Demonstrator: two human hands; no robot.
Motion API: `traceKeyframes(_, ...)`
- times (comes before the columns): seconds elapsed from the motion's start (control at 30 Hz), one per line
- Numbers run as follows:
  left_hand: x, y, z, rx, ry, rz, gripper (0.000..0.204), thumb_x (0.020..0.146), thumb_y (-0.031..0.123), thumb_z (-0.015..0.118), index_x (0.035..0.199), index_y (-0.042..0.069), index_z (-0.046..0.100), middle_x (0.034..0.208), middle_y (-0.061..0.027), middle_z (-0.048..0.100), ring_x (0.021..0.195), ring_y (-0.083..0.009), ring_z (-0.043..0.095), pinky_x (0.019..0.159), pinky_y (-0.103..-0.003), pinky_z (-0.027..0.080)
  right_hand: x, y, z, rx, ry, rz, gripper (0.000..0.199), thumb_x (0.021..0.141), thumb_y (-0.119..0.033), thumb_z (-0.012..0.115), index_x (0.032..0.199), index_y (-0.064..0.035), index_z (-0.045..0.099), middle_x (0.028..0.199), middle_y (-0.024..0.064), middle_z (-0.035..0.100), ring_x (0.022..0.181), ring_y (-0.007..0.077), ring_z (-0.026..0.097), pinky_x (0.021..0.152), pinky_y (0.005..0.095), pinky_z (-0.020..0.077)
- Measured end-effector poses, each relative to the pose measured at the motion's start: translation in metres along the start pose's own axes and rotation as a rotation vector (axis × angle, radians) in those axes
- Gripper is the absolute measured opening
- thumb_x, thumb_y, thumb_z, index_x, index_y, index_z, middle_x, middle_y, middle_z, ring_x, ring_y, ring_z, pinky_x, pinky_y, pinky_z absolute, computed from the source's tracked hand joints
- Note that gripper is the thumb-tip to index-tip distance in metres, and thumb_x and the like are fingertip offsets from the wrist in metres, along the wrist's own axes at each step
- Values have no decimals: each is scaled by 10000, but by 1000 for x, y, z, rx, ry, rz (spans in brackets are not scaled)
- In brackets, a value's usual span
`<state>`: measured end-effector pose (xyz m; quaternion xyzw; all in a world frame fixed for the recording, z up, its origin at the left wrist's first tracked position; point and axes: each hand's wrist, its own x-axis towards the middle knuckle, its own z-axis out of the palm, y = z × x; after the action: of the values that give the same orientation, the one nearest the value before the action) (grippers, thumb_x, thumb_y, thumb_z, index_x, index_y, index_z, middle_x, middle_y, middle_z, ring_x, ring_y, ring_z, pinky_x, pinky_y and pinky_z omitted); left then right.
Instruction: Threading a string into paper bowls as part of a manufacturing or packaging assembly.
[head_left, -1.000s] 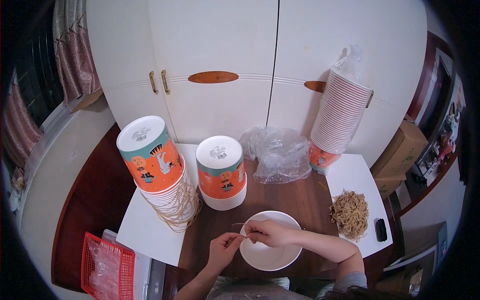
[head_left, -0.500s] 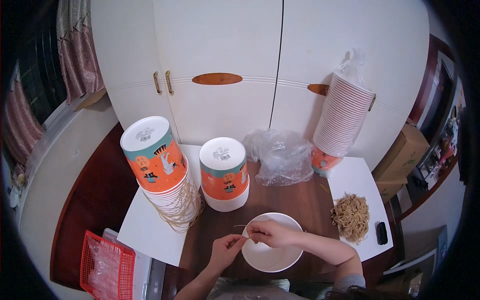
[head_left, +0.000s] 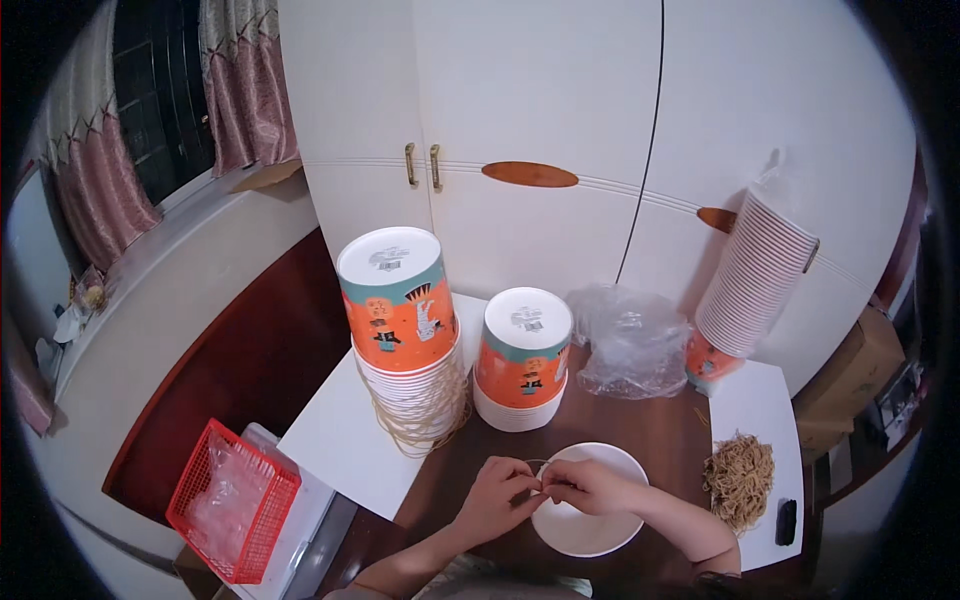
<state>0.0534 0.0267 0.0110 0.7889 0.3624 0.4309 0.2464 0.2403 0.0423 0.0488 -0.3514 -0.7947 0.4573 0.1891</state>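
My left hand [head_left: 497, 499] and my right hand [head_left: 592, 487] meet fingertip to fingertip over the left rim of an open white paper tub [head_left: 600, 530]. Both are closed in pinches. A thin tan rubber band [head_left: 537, 461] shows just above the fingers; the rest of it is hidden by them. Farther off stand two upside-down stacks of orange and teal paper tubs: a tall stack [head_left: 400, 320] with many rubber bands [head_left: 420, 425] looped loosely round its lower part, and a shorter stack [head_left: 524, 370]. A heap of tan rubber bands [head_left: 740, 480] lies right of my right forearm.
Crumpled clear plastic bags [head_left: 635, 345] lie behind the tub. A tall bagged tub stack [head_left: 757, 275] leans by the white cabinet [head_left: 540, 90]. A small black object [head_left: 786, 522] sits at the right table edge; a red basket [head_left: 270, 515] stands lower left.
The view has swung left, so everything sits farther right in the picture. My left fingers have closed in against my right ones, and less of the rubber band shows.
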Motion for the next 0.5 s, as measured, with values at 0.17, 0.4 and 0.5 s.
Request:
traceKeyframes(0.17, 4, -7, -3, -20, -63, 18, 146, 678, 154, 684, 792, 87, 621, 854, -40, 519, 867, -207, 478, 748, -310, 405, 2, -12, -5, 61, 24, 7, 169, 839, -64, 499, 977, -32, 407, 725, 63, 558, 668, 119, 537, 598, 257, 419)
traceKeyframes(0.4, 0, -51, 5, -441, -292, -100, 132, 690, 145, 687, 783, 84, 615, 939, -51, 478, 936, -190, 451, 798, -290, 377, 4, -3, -16, 486, 112, 28, 169, 832, 25, 475, 924, -52, 355, 702, 35, 521, 656, 88, 498, 576, 211, 385)
traceKeyframes(0.5, -2, -57, 10, -550, -346, -109, 119, 709, 127, 670, 793, 78, 601, 947, -60, 443, 933, -183, 442, 806, -284, 368, 5, -12, -24, 587, 154, -10, 159, 830, 13, 489, 905, -55, 367, 689, 22, 525, 646, 71, 492, 565, 200, 376)
